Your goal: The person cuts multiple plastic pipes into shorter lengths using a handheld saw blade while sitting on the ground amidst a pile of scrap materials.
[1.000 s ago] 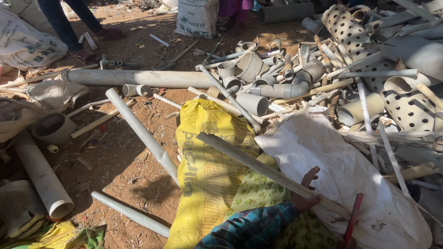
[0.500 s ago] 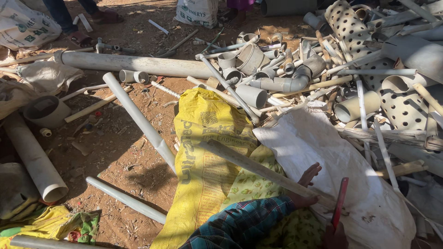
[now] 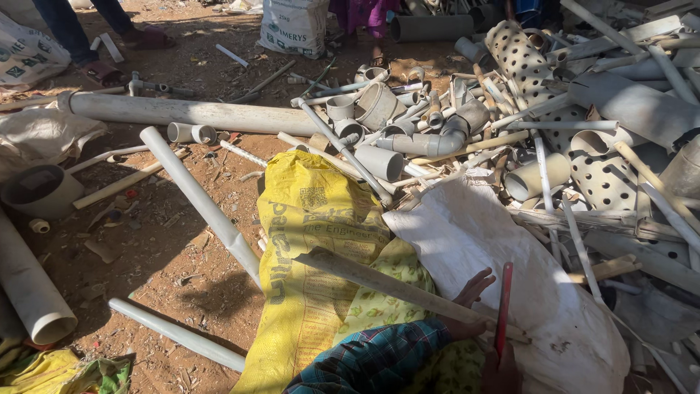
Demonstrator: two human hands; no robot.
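Note:
My left hand (image 3: 470,298), in a blue plaid sleeve, holds the near end of a long flat grey plastic strip (image 3: 379,281) with its fingertips spread upward. The strip lies slanted across a yellow printed sack (image 3: 313,241) and a yellow-green patterned cloth (image 3: 386,299). At the bottom edge, in shadow, my right hand (image 3: 502,372) grips a thin red rod-like tool (image 3: 504,306) that stands upright just right of the left hand. A white sack (image 3: 503,255) lies under and beyond both hands.
A heap of grey pipe offcuts, elbows and perforated pipes (image 3: 525,66) fills the right and far side. Long pipes (image 3: 200,197) lie on the red dirt to the left, with a thick one (image 3: 189,113) behind. Another person's legs (image 3: 69,29) stand at far left beside a white bag (image 3: 295,25).
The red tool has risen and shifted left, closer to my left hand and the strip. The view has dipped slightly; my left hand stays on the strip.

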